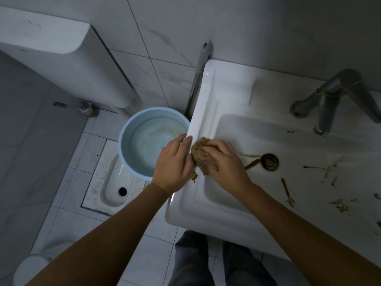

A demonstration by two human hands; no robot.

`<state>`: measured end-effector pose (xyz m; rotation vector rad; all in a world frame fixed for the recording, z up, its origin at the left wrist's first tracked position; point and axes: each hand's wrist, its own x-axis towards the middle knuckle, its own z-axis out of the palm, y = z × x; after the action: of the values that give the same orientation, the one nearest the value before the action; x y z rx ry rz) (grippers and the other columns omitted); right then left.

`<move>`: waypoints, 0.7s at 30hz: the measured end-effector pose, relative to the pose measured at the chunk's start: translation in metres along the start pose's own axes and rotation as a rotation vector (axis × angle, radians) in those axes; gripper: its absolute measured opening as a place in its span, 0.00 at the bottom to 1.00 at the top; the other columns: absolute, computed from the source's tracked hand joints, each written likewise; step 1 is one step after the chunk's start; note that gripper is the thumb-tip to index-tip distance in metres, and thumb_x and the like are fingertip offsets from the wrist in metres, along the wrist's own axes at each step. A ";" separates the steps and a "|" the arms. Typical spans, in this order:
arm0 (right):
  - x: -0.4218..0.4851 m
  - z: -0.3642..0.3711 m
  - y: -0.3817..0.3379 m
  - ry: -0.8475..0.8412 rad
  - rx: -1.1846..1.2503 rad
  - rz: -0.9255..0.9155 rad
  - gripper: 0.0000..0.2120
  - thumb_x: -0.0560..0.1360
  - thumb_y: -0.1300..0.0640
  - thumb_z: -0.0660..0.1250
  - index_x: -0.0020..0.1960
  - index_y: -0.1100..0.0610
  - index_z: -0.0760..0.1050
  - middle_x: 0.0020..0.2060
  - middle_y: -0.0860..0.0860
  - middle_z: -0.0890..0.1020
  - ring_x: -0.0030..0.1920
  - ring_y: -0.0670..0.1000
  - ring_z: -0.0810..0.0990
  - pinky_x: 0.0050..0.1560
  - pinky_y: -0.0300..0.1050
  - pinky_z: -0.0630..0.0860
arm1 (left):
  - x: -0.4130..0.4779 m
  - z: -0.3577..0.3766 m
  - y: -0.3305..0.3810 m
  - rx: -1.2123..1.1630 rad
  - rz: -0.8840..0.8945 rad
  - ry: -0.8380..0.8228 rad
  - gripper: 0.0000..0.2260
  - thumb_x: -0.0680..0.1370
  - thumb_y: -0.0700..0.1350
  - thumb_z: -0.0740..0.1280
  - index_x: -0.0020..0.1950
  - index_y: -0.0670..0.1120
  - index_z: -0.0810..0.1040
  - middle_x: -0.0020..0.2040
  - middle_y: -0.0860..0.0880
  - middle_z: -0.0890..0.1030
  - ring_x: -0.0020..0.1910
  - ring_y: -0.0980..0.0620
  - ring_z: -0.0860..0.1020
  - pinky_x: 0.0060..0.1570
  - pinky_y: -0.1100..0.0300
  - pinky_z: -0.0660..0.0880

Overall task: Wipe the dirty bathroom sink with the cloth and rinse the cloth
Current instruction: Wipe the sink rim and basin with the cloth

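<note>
Both hands (198,162) bunch cloth (201,155) beside water-filled bucket (123,141).

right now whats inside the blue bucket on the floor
The bucket holds water with a brownish film near its far side. Nothing else shows in it, but the left hand and the sink edge cover its right part.

Both hands over sink (208,112) left rim. Right hand (223,162) closed around brown cloth (199,154); left hand (174,162) touching it. Brown streaks near drain (269,161). Blue bucket (123,139) beside sink, on floor.
</note>
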<state>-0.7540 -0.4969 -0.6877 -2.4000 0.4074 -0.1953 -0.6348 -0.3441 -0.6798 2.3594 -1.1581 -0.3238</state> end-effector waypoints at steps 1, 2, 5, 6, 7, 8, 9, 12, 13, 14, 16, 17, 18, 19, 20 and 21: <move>0.005 -0.002 0.003 -0.003 -0.012 -0.005 0.22 0.72 0.61 0.70 0.66 0.55 0.77 0.62 0.47 0.75 0.61 0.51 0.72 0.59 0.43 0.75 | 0.000 0.000 0.001 -0.003 0.002 0.003 0.23 0.83 0.50 0.54 0.74 0.41 0.71 0.70 0.41 0.75 0.66 0.43 0.74 0.62 0.45 0.74; 0.012 -0.004 0.006 -0.001 -0.025 0.002 0.22 0.72 0.61 0.70 0.66 0.55 0.77 0.61 0.47 0.75 0.61 0.51 0.72 0.57 0.45 0.76 | 0.000 0.000 0.001 -0.004 0.005 0.007 0.23 0.82 0.49 0.54 0.74 0.41 0.71 0.70 0.41 0.75 0.66 0.43 0.74 0.62 0.46 0.74; 0.047 -0.016 0.020 0.049 -0.071 0.069 0.21 0.75 0.60 0.70 0.67 0.54 0.76 0.61 0.47 0.75 0.62 0.49 0.71 0.57 0.44 0.77 | 0.001 -0.001 0.002 0.005 0.012 0.013 0.22 0.82 0.48 0.55 0.74 0.41 0.71 0.70 0.41 0.75 0.65 0.44 0.74 0.61 0.46 0.75; 0.061 -0.020 0.025 0.080 -0.084 0.087 0.21 0.75 0.60 0.70 0.68 0.54 0.76 0.61 0.48 0.75 0.62 0.50 0.71 0.58 0.44 0.76 | 0.001 -0.001 0.003 0.008 0.014 0.015 0.22 0.82 0.48 0.55 0.74 0.41 0.70 0.70 0.41 0.75 0.65 0.44 0.74 0.62 0.47 0.74; 0.073 -0.024 0.030 0.110 -0.092 0.101 0.21 0.75 0.60 0.70 0.68 0.55 0.76 0.61 0.49 0.76 0.62 0.51 0.71 0.58 0.45 0.76 | 0.001 -0.001 0.003 0.011 0.016 0.019 0.22 0.82 0.48 0.55 0.74 0.40 0.70 0.70 0.41 0.75 0.65 0.44 0.74 0.62 0.47 0.74; 0.083 -0.026 0.033 0.140 -0.098 0.114 0.21 0.75 0.59 0.70 0.68 0.55 0.76 0.61 0.50 0.76 0.62 0.52 0.71 0.59 0.46 0.76 | 0.001 -0.001 0.002 0.015 0.017 0.022 0.23 0.82 0.48 0.55 0.74 0.40 0.70 0.69 0.41 0.75 0.65 0.44 0.74 0.62 0.48 0.74; 0.089 -0.025 0.035 0.167 -0.099 0.131 0.21 0.75 0.59 0.70 0.68 0.56 0.76 0.61 0.51 0.76 0.62 0.53 0.71 0.59 0.46 0.76 | 0.001 -0.001 0.002 0.019 0.017 0.023 0.23 0.82 0.48 0.55 0.74 0.41 0.70 0.70 0.41 0.75 0.65 0.44 0.73 0.63 0.48 0.74; 0.086 -0.012 0.026 0.221 -0.083 0.195 0.22 0.76 0.58 0.69 0.70 0.56 0.75 0.62 0.51 0.76 0.63 0.54 0.70 0.60 0.40 0.71 | 0.001 -0.001 0.001 0.028 0.008 0.026 0.22 0.82 0.48 0.55 0.73 0.41 0.71 0.70 0.40 0.74 0.66 0.43 0.73 0.64 0.48 0.73; 0.078 -0.007 0.020 0.224 -0.065 0.206 0.22 0.76 0.58 0.69 0.70 0.56 0.74 0.63 0.51 0.75 0.64 0.54 0.70 0.60 0.39 0.68 | 0.001 -0.001 0.001 0.030 0.007 0.024 0.22 0.82 0.48 0.55 0.73 0.41 0.71 0.70 0.40 0.74 0.66 0.43 0.73 0.64 0.47 0.73; 0.067 -0.001 0.014 0.222 -0.043 0.207 0.22 0.76 0.58 0.69 0.70 0.56 0.74 0.63 0.51 0.75 0.64 0.53 0.69 0.60 0.38 0.67 | 0.000 -0.001 0.000 0.031 0.007 0.020 0.22 0.82 0.48 0.55 0.73 0.41 0.71 0.70 0.40 0.74 0.66 0.42 0.73 0.64 0.47 0.73; 0.041 0.006 0.001 0.200 -0.006 0.195 0.22 0.76 0.58 0.69 0.70 0.56 0.75 0.63 0.50 0.75 0.63 0.52 0.70 0.60 0.39 0.70 | 0.000 0.000 -0.001 0.032 0.008 0.016 0.22 0.82 0.48 0.55 0.74 0.42 0.71 0.70 0.40 0.74 0.67 0.43 0.73 0.64 0.47 0.73; 0.026 0.010 -0.005 0.186 0.005 0.182 0.22 0.75 0.58 0.69 0.69 0.55 0.75 0.63 0.50 0.75 0.62 0.52 0.70 0.61 0.41 0.71 | 0.001 0.000 -0.002 0.028 0.007 0.013 0.22 0.82 0.48 0.55 0.74 0.42 0.71 0.71 0.41 0.74 0.67 0.43 0.73 0.64 0.47 0.73; 0.012 0.013 -0.011 0.167 0.019 0.165 0.22 0.75 0.58 0.69 0.69 0.55 0.75 0.62 0.49 0.75 0.62 0.52 0.70 0.62 0.42 0.72 | 0.001 0.000 -0.002 0.021 0.006 0.011 0.22 0.82 0.49 0.55 0.74 0.42 0.71 0.71 0.41 0.74 0.67 0.43 0.73 0.64 0.47 0.73; -0.004 0.017 -0.017 0.141 0.038 0.149 0.22 0.75 0.58 0.69 0.68 0.54 0.76 0.62 0.48 0.75 0.62 0.51 0.70 0.63 0.42 0.72 | 0.000 0.000 -0.002 0.015 0.007 0.007 0.22 0.82 0.49 0.55 0.74 0.42 0.71 0.71 0.41 0.74 0.67 0.43 0.73 0.64 0.47 0.72; -0.019 0.020 -0.023 0.112 0.057 0.135 0.22 0.74 0.58 0.69 0.68 0.53 0.76 0.61 0.47 0.75 0.61 0.51 0.71 0.62 0.42 0.72 | 0.000 -0.001 -0.002 0.011 0.009 0.004 0.22 0.83 0.49 0.55 0.74 0.43 0.71 0.71 0.41 0.74 0.67 0.43 0.73 0.64 0.47 0.72; -0.033 0.022 -0.029 0.078 0.070 0.123 0.22 0.74 0.58 0.69 0.68 0.53 0.76 0.61 0.46 0.75 0.61 0.50 0.71 0.62 0.42 0.73 | -0.001 -0.002 -0.001 0.009 0.011 -0.001 0.21 0.83 0.49 0.55 0.74 0.43 0.71 0.71 0.41 0.73 0.67 0.43 0.73 0.64 0.47 0.72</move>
<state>-0.7731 -0.4516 -0.6867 -2.2952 0.5729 -0.2443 -0.6339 -0.3426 -0.6790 2.3606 -1.1747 -0.3163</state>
